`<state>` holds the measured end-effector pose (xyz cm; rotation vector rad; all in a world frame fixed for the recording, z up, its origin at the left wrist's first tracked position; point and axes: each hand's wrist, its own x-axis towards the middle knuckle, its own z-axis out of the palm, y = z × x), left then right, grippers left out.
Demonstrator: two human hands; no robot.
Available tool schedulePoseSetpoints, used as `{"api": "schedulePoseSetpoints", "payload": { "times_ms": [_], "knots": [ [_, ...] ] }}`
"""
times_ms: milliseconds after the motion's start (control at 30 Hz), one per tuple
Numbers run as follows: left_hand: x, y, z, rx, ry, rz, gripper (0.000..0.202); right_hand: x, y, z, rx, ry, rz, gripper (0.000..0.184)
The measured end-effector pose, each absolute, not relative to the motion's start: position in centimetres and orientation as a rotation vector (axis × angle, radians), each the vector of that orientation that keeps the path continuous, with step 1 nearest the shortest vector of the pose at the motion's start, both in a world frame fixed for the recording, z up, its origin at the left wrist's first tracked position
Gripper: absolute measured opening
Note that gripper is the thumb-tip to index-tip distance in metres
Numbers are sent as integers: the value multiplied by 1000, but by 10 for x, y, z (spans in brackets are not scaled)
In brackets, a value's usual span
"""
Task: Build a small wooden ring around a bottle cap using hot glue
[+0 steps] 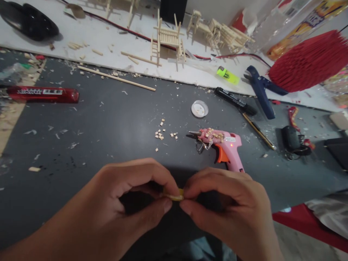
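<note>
Close to the near edge of the grey table (122, 119), pinching a small yellow piece (177, 197) between thumb and forefinger of the left hand (108, 199), and gripping its other end with the fingertips of the right hand (244, 203). Holding it nearly level between the two, with parts of it hidden behind the fingers. Just beyond the hands, a loose scatter of small pale wood bits (160, 136); to the right of these, a pink glue gun (232, 148) on its side, nozzle to the left, with an orange trigger, a lit orange light and pale crumbs stuck along its barrel. Farther back, a round white cap (199, 108), a black marker (235, 100) and blue pliers (260, 90) partly over the white board (130, 47). On that board, a lime-green lighter (227, 75) and a miniature stick structure (168, 38); just in front of it, a thin wooden stick (116, 78). Off to the left, a red-handled tool (43, 94)
</note>
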<state>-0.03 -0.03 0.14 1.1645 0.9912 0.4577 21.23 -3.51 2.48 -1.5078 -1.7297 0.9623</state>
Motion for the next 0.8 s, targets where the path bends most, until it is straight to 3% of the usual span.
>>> {"api": "schedulePoseSetpoints", "payload": {
  "times_ms": [300, 800],
  "knots": [
    [-3, -4, -2, 1207, 1020, 526, 6, 205, -55, 8, -1525, -1287, 1092, 18],
    [-4, -6, -5, 1314, 1037, 551, 6, 192, -55, 7, -1517, -1242, 1046, 18]
  ]
}}
